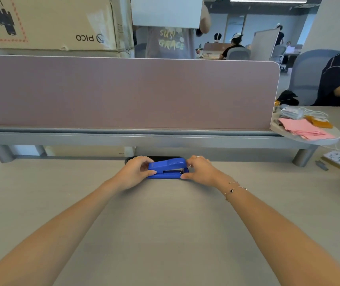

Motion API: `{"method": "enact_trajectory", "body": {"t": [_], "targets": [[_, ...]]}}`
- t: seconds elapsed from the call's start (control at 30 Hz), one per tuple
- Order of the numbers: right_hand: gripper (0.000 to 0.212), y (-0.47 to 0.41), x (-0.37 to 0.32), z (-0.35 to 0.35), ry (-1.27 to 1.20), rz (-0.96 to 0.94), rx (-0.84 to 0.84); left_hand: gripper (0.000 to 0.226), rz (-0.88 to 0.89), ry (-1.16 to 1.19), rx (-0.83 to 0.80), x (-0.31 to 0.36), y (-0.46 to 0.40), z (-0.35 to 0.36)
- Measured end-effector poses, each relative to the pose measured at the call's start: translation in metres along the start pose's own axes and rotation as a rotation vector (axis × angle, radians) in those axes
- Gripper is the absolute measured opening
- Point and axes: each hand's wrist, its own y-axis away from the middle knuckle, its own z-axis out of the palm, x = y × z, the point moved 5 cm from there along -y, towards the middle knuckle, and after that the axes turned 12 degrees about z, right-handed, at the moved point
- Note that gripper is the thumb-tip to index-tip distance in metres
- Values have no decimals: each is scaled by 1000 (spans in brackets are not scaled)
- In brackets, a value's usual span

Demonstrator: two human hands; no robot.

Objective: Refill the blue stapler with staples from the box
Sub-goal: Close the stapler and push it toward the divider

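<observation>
The blue stapler (pixel 168 168) lies on its base at the far middle of the beige desk (pixel 165 223), nose pointing right, its lid down. My left hand (pixel 137 171) grips its rear end, thumb in front and fingers behind. My right hand (pixel 200 169) holds the nose end the same way. No staple box shows in the head view.
A mauve divider panel (pixel 128 93) on a grey raised shelf (pixel 144 138) closes off the desk's far side, with a dark cable slot (pixel 156 158) just behind the stapler. Pink papers (pixel 306 129), cables and small items lie at the right. People sit beyond.
</observation>
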Motion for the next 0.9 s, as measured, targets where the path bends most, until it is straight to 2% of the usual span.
{"method": "enact_trajectory", "body": {"t": [0.63,0.9], "targets": [[30,-23,5,13,-101,25,-23,21,-15,92,24,-15,-13,1],[29,-24,11,18,-125,11,-1,20,2,43,4,-10,-13,1]]}}
